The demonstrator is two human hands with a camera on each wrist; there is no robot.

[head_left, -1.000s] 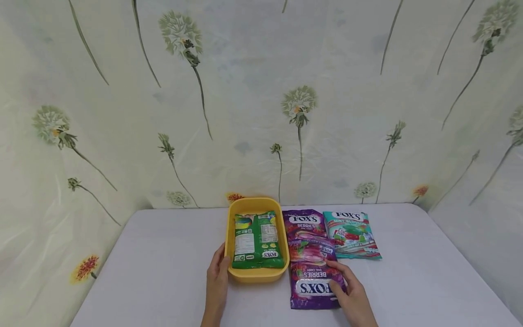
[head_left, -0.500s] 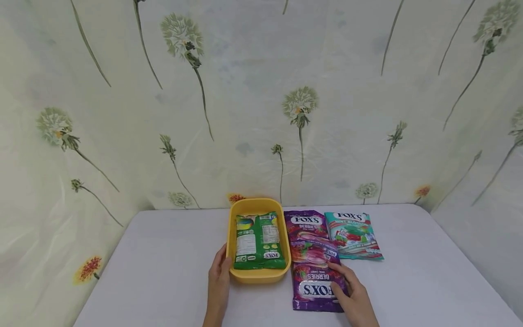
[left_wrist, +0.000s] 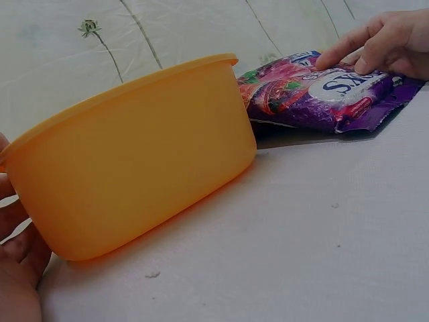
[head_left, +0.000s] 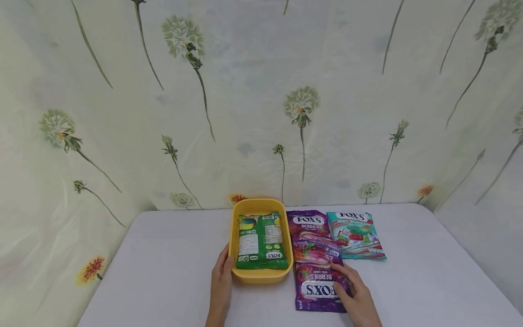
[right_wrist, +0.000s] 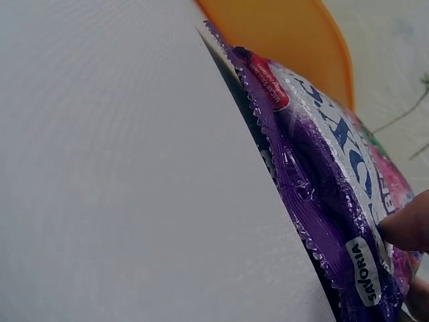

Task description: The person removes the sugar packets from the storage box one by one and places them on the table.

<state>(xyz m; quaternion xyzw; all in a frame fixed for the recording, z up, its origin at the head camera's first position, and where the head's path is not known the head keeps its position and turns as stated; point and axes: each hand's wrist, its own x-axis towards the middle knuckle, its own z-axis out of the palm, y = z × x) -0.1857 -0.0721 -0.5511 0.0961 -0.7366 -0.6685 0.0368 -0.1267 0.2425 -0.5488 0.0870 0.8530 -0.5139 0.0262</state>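
Observation:
A yellow plastic tub (head_left: 261, 278) stands mid-table, with a green Fox's candy bag (head_left: 261, 245) lying back side up in it. My left hand (head_left: 221, 287) rests against the tub's left side near the front corner, fingers extended along the wall. Right of the tub lies a purple Fox's Berries candy bag (head_left: 314, 274), its lettering upside down in the head view. My right hand (head_left: 358, 295) holds its right side, thumb and index finger on the top face. The right wrist view shows the thumb (right_wrist: 405, 225) on the wrapper and another finger at its edge.
Behind the held bag, and partly covered by it, lies a second purple Berries bag (head_left: 308, 222). A teal Mint Blossom bag (head_left: 356, 238) lies to its right. The white table (head_left: 425, 272) meets a flower-printed curtain (head_left: 245, 113) at the back.
The whole head view has drifted slightly to the right. Both hands, the tub and the bags keep their places relative to one another.

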